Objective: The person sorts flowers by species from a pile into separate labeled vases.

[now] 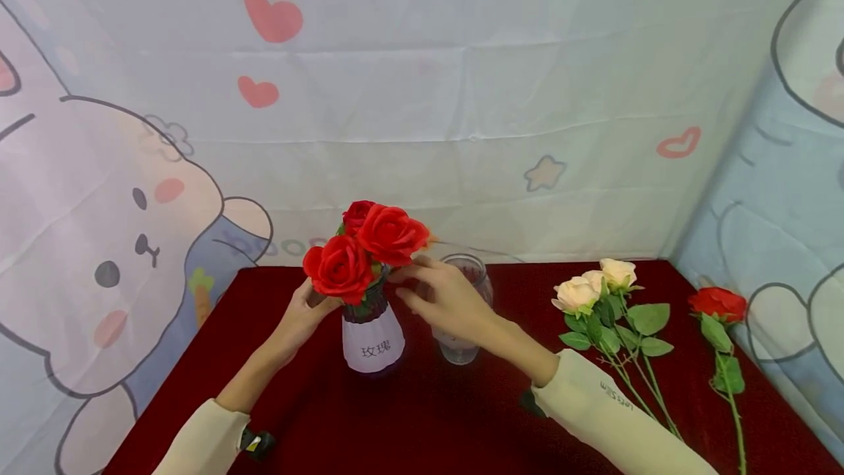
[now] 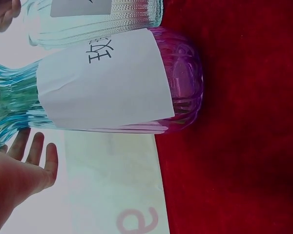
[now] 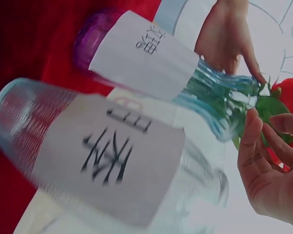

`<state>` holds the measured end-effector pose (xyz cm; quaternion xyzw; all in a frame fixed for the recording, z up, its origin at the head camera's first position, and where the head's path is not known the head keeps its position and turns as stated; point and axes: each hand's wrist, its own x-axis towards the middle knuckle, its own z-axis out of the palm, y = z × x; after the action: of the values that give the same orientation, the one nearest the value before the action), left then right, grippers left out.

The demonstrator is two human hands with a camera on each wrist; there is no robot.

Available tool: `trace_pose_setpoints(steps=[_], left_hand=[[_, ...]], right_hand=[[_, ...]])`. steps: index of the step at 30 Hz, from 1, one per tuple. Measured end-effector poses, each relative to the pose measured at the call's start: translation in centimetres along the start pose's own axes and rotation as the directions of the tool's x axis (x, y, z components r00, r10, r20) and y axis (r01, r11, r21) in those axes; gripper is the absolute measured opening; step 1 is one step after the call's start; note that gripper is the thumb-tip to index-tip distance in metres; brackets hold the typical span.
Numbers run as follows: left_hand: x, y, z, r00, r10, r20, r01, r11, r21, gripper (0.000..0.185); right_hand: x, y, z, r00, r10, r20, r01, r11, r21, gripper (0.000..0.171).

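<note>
Several red roses (image 1: 339, 267) stand in a ribbed vase (image 2: 185, 80), blue-green at the neck and purple at the base, with a white paper label (image 1: 374, 343) round it. My left hand (image 1: 305, 314) is at the left of the neck; its fingers (image 2: 35, 148) are spread, near or touching the glass. On the other side my right hand (image 1: 455, 295) is raised beside the mouth, fingers (image 3: 251, 129) loosely bent by a green leaf (image 3: 272, 111). No stem shows between them. The stems' lower ends are hidden by the label.
A clear glass vase (image 1: 459, 352) with a grey label (image 3: 112, 151) stands right beside, partly behind my right forearm. Farther right, cream roses (image 1: 593, 288) and a single red rose (image 1: 719, 304) lie on the dark red tablecloth (image 1: 422, 424). A printed cloth backdrop (image 1: 461, 94) hangs behind.
</note>
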<state>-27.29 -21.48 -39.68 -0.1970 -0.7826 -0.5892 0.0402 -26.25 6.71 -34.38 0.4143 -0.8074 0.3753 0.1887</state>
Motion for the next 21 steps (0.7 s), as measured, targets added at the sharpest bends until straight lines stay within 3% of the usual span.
trace_pose_setpoints(steps=[6,15,21], left_hand=[[-0.2,0.1,-0.2,1.0,-0.014,0.0,0.014,1.0,0.019,0.061],[-0.2,0.1,0.0,1.0,-0.02,0.007,0.02,1.0,0.002,0.065],[0.0,-0.2,0.0,1.0,-0.018,0.022,0.019,1.0,-0.006,0.066]], right_hand=[[-2.2,0.5,-3.3,0.999,0.033,-0.01,-0.034,0.998,-0.053,0.018],[-6.4,2.6,-8.9,0.985,0.165,-0.044,-0.169,0.981,-0.094,0.019],[-9.8,4.4,-11.3,0.98,0.171,-0.098,-0.186,0.968,-0.17,0.018]])
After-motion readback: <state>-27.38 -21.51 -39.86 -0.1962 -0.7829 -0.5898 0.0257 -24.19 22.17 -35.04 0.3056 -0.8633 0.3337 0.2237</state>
